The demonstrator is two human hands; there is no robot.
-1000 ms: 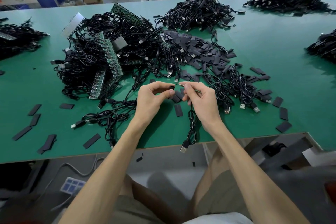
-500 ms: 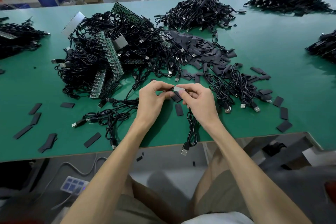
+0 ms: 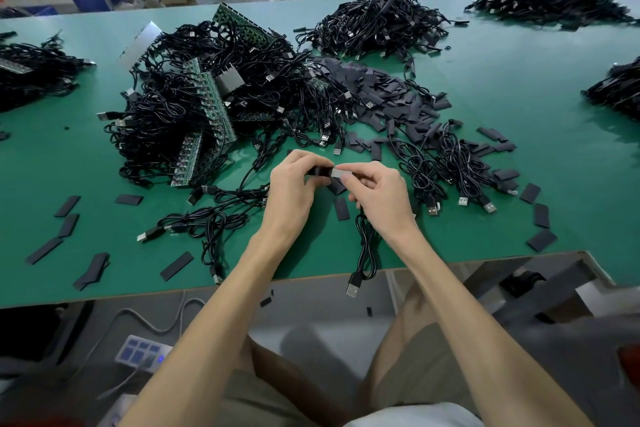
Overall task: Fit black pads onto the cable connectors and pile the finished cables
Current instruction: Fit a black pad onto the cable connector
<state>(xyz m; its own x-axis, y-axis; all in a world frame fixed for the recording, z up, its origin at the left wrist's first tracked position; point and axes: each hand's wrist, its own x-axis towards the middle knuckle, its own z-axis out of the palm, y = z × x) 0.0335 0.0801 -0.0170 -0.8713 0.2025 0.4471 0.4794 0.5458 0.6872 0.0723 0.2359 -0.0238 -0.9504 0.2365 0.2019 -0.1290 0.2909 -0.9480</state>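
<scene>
Two-handed, mid-fit: pinching pad (image 3: 320, 172) between thumb and curled fingers of left hand (image 3: 294, 191), pinching connector (image 3: 341, 173) between thumb and forefinger of right hand (image 3: 377, 198), curling the other right fingers loosely. Holding both just above table (image 3: 519, 80), near its front edge, and bringing pad end against connector tip. Trailing cable (image 3: 365, 250) down from right hand across table edge, leaving plug (image 3: 352, 289) hanging free below it. Weighing risks: likely skewing pad if pushing off-axis, buckling or creasing its end instead of sliding it on; possibly losing so small a pinch and dropping pad among loose pads (image 3: 381, 104); possibly pulling connector out of line through drag of hanging cable, or catching plug on table edge when lifting toward a pile. Not managing to tell how far on pad is sitting.
</scene>
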